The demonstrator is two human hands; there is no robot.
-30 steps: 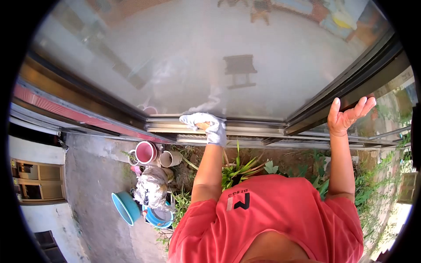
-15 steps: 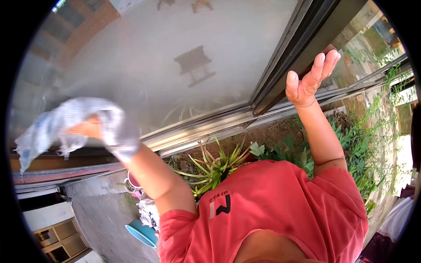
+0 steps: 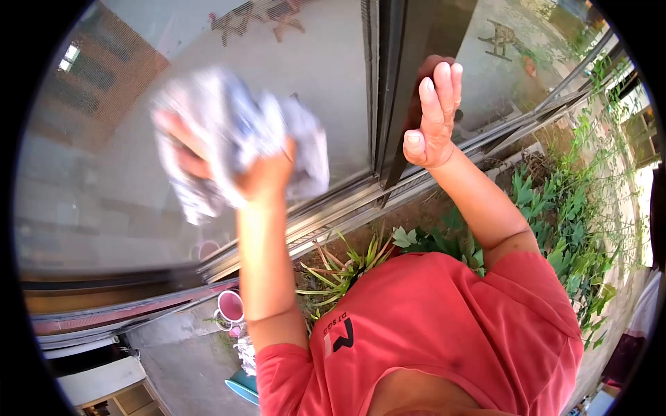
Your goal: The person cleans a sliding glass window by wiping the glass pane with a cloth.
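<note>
My left hand is wrapped in a crumpled white cloth with blue-grey patches, raised in front of the large window pane. Motion blurs both, and some fingers show through the folds at the left. Whether the cloth touches the glass I cannot tell. My right hand is held up at the dark window frame, fingers stretched and thumb apart, with nothing in it. Its reflection shows in the frame just behind the fingertips.
Below the metal sill grows a spiky plant, with leafy greenery to the right. A pink bucket and a teal basin stand on the concrete ground at lower left. A second pane lies beyond the frame.
My left hand has swung right and upward with the cloth, which is now bunched instead of trailing left. The view has shifted, so the frame and my right hand appear further left.
</note>
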